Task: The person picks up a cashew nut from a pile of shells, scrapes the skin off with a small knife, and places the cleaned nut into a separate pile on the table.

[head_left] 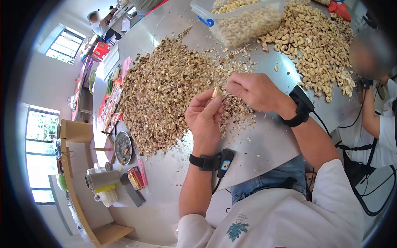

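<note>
Pinched between the thumb and fingers of my left hand [205,111] is a pale cashew nut [216,92], its tip pointing up. My right hand [257,91] is just to the right of it, thumb and forefinger pressed together; whatever lies between them is too small to make out. Both hands are above the near right side of a large heap of brown shell and skin bits [161,91] on the metal table [264,142]. A pile of pale cashews [318,45] lies farther right.
A clear plastic box [244,25] of cashews stands beyond my hands. At the left are a round metal dish [123,148], small boxes [135,177] and a roll [102,180]. Another person [372,62] sits at the right. Cables run from my wrist straps.
</note>
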`<control>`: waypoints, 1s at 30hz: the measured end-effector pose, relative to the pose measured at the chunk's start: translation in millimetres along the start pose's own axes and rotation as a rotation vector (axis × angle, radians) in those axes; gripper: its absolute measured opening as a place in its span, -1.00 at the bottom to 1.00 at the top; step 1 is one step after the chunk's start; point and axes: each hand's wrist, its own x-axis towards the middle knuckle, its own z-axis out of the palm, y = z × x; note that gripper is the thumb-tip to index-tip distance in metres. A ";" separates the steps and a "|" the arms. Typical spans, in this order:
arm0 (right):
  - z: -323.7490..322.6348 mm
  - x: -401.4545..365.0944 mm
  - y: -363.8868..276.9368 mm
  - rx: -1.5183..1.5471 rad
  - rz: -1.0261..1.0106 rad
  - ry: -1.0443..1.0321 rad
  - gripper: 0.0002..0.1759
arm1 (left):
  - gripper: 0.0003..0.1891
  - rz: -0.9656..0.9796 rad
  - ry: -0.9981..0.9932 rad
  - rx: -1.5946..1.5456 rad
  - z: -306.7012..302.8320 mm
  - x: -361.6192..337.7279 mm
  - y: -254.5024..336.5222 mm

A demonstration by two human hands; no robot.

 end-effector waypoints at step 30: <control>-0.6 -2.1 9.2 0.107 -0.123 -0.107 -0.72 | -0.80 -0.033 -0.074 -0.077 1.3 -4.8 1.5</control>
